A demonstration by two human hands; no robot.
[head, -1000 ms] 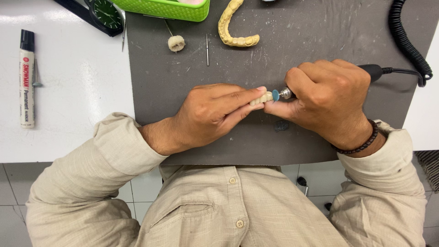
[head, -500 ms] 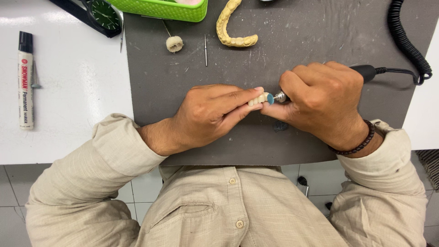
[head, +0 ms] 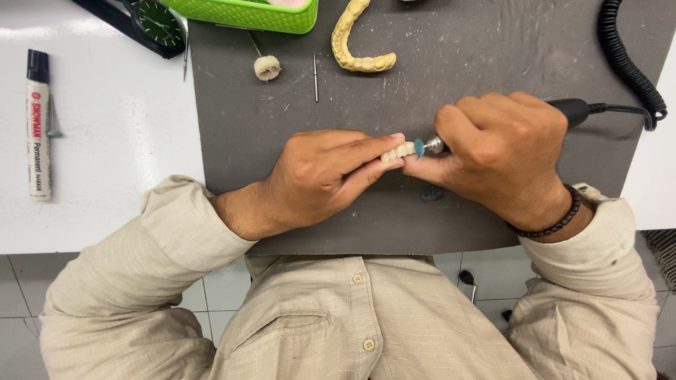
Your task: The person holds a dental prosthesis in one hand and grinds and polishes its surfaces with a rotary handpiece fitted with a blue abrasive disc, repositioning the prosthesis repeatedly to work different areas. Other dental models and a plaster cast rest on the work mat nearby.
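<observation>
Hands meet mid-mat. L hand (head: 331, 169) pinches small row of cream teeth (head: 396, 150) btwn thumb + fingertips, held just above grey mat (head: 493, 49). R hand (head: 496, 155) closed around black handpiece (head: 572, 109); blue polishing tip (head: 420, 147) touching end of teeth. Coiled black cable (head: 627, 56) runs off handpiece to upper R. Further out on mat: yellowish dental arch (head: 355, 49), thin bur (head: 315, 67), small round buff (head: 267, 67). Green basket (head: 246, 14) at top edge, watch (head: 156, 22) beside it. Marker pen (head: 38, 127) far L on white bench (head: 105, 141).

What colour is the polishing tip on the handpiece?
Blue tip, seen in the head view.
</observation>
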